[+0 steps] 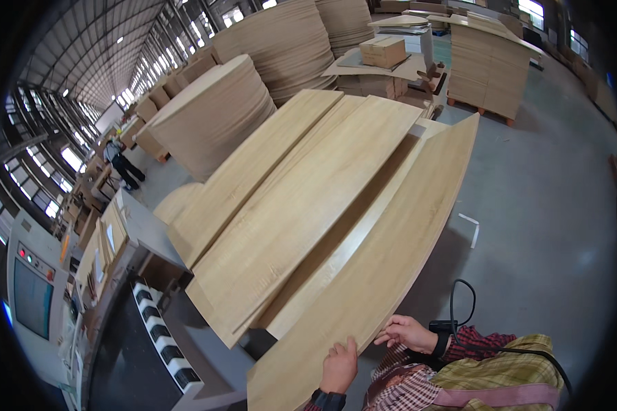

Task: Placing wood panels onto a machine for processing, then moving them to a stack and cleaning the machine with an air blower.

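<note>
A long, light wood-grain panel (391, 264) slants across in front of me, its near end beside my body. My left hand (339, 368) lies at its near long edge, fingers curled over the top face and thumb out of sight. Farther along the same edge, my right hand (406, 333) grips the panel between fingers and thumb. Beyond it lies a stack of similar panels, with a wide board (308, 219) on top and a narrower board (260, 164) to its left. A dark gap and a pale strip show between stack and held panel.
At left stand a machine console (33, 291) with screen and buttons, and a dark-topped table with a black-and-white strip (164, 335). Tall board stacks (212, 116) rise behind; another stack (490, 65) sits on a pallet. A distant person (123, 164) stands at left. A black cable (474, 301) loops by my right wrist.
</note>
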`<state>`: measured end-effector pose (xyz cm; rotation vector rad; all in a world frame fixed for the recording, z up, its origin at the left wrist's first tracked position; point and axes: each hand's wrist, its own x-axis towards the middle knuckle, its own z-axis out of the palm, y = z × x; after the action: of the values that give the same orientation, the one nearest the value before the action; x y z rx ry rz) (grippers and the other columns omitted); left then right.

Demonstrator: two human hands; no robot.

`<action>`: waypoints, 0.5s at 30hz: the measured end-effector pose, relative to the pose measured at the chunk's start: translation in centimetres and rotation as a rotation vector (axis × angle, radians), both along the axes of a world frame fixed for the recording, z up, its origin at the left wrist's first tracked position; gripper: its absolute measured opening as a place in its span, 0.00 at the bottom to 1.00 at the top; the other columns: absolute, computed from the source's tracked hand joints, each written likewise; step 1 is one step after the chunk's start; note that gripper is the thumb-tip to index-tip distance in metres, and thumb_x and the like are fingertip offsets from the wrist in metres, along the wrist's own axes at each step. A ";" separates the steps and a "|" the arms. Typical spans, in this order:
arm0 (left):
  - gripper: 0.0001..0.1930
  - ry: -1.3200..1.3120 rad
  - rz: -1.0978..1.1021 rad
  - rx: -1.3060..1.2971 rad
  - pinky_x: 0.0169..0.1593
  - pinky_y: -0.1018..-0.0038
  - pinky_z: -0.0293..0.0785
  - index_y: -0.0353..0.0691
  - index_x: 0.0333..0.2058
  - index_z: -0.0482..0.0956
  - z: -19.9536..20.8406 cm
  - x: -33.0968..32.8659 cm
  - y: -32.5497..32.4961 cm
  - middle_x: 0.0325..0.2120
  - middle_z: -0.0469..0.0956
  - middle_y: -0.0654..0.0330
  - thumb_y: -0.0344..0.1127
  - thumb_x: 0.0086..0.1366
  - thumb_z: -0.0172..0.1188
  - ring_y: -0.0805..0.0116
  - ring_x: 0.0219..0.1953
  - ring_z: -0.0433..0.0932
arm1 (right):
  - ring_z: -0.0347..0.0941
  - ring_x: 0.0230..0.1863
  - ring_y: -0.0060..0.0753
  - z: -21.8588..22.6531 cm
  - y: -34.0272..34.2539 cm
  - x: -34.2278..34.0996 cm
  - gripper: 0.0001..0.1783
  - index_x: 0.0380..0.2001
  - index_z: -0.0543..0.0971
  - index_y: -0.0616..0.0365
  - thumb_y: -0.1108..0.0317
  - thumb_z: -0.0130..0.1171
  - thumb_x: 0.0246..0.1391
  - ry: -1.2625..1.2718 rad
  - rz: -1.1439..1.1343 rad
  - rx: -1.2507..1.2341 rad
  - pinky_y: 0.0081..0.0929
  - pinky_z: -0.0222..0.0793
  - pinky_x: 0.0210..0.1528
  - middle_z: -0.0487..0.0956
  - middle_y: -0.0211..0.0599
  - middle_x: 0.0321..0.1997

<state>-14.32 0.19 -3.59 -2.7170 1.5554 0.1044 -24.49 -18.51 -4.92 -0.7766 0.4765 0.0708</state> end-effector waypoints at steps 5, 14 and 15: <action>0.23 0.464 0.165 0.186 0.35 0.63 0.70 0.32 0.46 0.64 7.8 4.4 -1.6 0.32 0.72 0.39 0.33 0.51 0.53 0.53 0.34 0.74 | 0.74 0.36 0.35 -7.9 -7.0 5.1 0.20 0.46 0.64 0.68 0.62 0.41 0.57 -0.001 0.180 -0.206 0.22 0.70 0.36 0.75 0.45 0.38; 0.17 0.635 0.284 -0.122 0.23 0.62 0.64 0.36 0.38 0.69 15.0 14.0 -2.4 0.16 0.69 0.47 0.39 0.52 0.57 0.47 0.20 0.70 | 0.66 0.25 0.25 -29.3 -21.6 16.2 0.34 0.45 0.67 0.50 0.34 0.28 0.52 0.512 -0.446 -0.048 0.24 0.62 0.19 0.73 0.32 0.34; 0.19 0.717 0.353 -0.111 0.24 0.62 0.63 0.38 0.40 0.69 15.6 14.8 -2.7 0.17 0.68 0.46 0.41 0.52 0.58 0.46 0.21 0.68 | 0.67 0.36 0.29 -31.0 -22.3 17.1 0.35 0.48 0.65 0.52 0.35 0.30 0.52 0.374 -0.697 0.059 0.29 0.63 0.33 0.71 0.34 0.41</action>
<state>0.46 -2.47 11.97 -3.2078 1.1443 1.1311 -7.42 -40.79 -35.92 -0.5043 1.0732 -0.4235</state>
